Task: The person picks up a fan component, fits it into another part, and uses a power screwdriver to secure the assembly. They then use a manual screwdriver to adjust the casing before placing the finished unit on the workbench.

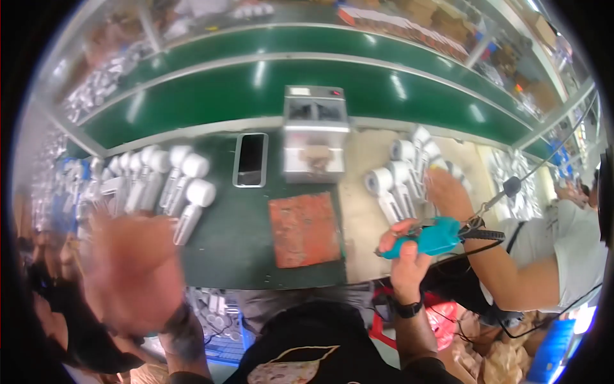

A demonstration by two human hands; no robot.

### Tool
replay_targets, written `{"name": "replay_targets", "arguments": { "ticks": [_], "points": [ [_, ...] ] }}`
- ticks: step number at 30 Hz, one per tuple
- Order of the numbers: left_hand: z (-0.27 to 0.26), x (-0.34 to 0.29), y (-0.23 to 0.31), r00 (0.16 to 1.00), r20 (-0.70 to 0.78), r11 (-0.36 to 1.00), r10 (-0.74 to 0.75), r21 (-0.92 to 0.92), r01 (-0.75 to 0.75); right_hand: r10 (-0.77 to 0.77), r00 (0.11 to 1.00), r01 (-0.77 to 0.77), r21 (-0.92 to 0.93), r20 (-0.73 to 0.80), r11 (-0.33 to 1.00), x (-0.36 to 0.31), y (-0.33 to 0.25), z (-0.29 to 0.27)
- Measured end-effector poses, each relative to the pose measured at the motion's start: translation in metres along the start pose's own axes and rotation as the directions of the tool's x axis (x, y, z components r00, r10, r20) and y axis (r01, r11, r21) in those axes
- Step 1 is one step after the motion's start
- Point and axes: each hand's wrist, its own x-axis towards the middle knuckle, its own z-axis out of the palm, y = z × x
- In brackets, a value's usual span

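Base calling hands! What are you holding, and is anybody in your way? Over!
Right hand gripping teal corded tool. Left hand blurred, grip unclear. Co-worker's hand close beyond the tool, at the right-side white devices.

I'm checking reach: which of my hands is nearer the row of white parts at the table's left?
Left. The blurred left hand is in front of the white parts; the right hand is well to their right, gripping a teal tool.
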Motion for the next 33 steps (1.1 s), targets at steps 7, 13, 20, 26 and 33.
{"name": "replay_targets", "arguments": {
  "ticks": [7, 13, 20, 26, 33],
  "points": [
    [0.045, -0.016, -0.219, 0.666, 0.215, 0.248, -0.715, 0.968, -0.046, -0.06, 0.997, 0.061, 0.012, -0.043, 0.998, 0.001, -0.009, -0.026],
    [0.044, -0.06, -0.306, 0.465, 0.402, 0.125, -0.789, 0.846, -0.518, 0.005, 0.997, 0.003, 0.113, -0.075, 0.994, -0.002, -0.015, -0.049],
    [0.038, -0.064, -0.313, 0.548, 0.209, -0.045, -0.81, 0.909, -0.413, 0.043, 0.999, -0.038, 0.151, -0.033, 0.988, 0.004, -0.014, -0.057],
    [0.034, -0.036, -0.234, 0.597, 0.465, 0.201, -0.654, 0.867, -0.456, 0.047, 0.998, -0.051, 0.14, 0.031, 0.989, 0.01, -0.01, -0.039],
    [-0.023, -0.031, -0.182, 0.719, 0.296, 0.068, -0.629, 0.942, -0.329, 0.127, 0.977, -0.128, -0.003, 0.171, 0.992, 0.028, -0.014, -0.001]
  ]
}}
